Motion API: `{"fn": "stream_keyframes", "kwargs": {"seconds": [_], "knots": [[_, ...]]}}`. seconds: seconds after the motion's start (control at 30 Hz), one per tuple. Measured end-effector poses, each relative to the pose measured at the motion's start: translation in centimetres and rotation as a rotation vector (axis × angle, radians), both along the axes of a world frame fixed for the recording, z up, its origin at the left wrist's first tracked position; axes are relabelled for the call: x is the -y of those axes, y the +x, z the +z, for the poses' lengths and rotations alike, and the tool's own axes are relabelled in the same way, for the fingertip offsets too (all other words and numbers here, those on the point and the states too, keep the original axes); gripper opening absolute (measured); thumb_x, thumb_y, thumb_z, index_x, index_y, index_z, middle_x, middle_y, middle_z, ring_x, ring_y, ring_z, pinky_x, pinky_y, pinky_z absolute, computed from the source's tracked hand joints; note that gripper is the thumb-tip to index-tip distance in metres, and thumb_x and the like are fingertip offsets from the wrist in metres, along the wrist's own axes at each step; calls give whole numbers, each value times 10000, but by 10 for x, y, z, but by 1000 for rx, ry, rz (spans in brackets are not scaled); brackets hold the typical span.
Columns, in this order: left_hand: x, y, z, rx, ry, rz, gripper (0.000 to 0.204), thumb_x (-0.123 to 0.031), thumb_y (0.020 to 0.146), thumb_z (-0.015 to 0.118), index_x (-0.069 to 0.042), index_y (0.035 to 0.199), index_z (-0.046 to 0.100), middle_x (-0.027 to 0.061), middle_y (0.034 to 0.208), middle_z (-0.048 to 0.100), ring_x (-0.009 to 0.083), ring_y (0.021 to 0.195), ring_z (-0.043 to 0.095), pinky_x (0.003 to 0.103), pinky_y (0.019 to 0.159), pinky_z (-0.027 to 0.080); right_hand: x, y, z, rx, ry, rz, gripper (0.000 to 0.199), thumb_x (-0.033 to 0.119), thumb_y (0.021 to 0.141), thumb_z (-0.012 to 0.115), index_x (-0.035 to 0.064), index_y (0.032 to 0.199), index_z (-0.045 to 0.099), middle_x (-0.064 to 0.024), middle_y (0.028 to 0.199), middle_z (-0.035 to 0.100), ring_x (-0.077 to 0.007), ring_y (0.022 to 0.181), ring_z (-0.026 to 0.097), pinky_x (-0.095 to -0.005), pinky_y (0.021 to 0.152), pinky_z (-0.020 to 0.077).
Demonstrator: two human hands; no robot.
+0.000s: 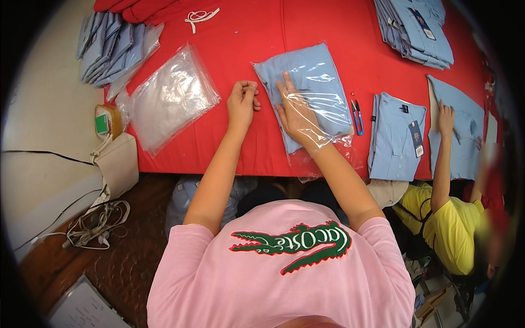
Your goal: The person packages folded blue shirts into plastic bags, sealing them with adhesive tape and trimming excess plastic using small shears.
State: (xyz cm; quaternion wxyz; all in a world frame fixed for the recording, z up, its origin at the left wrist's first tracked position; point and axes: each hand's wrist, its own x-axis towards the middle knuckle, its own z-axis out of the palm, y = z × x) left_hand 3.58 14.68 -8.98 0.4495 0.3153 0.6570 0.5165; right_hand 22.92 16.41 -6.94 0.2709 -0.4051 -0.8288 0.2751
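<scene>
A folded light blue shirt (322,71) lies in a clear plastic bag on the red-covered table in front of me. My right hand (298,112) rests flat on the shirt with its fingers stretched out. Shiny folds of plastic cross that hand, so it seems to be inside the bag. Just left of the bag, my left hand (244,104) is raised with its fingers curled in, and nothing shows in them. Farther left lies a stack of clear plastic bags (172,101).
Small blue-handled thread snips (357,117) lie right of the bagged shirt. Beyond them is a folded shirt with a tag (398,142). Shirt piles stand at far left (112,46) and far right (418,33). At right, a person in yellow (454,229) handles another blue shirt (462,126).
</scene>
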Motion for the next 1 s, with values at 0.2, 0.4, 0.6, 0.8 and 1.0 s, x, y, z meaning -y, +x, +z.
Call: {"fn": "stream_keyframes", "kwargs": {"seconds": [0.2,0.4,0.6,0.8,1.0], "knots": [[-11,-11,2,16,-58,-69,267,-292,1093,666,-29,1136,663,63,916,681,115,643,651,262,561,534,-8,-19,-9,317,213,48,547,251,1038,631,102,1561,568,-215,1716,378,-410,1387,544,-512,1151,446],[-23,18,16,-806,-173,-97,419,-437,1004,740,-41,1103,646,132,896,749,318,787,740,451,693,572,4,1,-13,286,290,-53,580,340,1067,609,191,1620,516,-235,1721,364,-407,1558,385,-578,1251,293],[-31,20,10,-966,-185,-96,437,-471,998,735,-73,1133,614,147,919,767,369,886,752,507,742,566,44,68,-28,316,219,-451,949,536,1009,662,-8,1691,289,-286,1762,223,-425,1630,258,-579,1311,176],[-46,20,12,-896,-163,-102,495,-443,986,745,-68,1277,608,208,1240,718,434,1066,711,518,893,568,110,136,-14,156,-84,-173,756,286,1032,691,30,1668,372,-239,1747,302,-409,1629,277,-490,1320,230],[-17,109,44,-1185,429,-434,789,-555,976,708,-201,1638,464,209,1722,341,454,1603,272,622,1292,221,158,191,33,20,-108,-250,585,86,888,787,90,1456,646,-200,1574,571,-368,1516,491,-458,1212,413]]}}
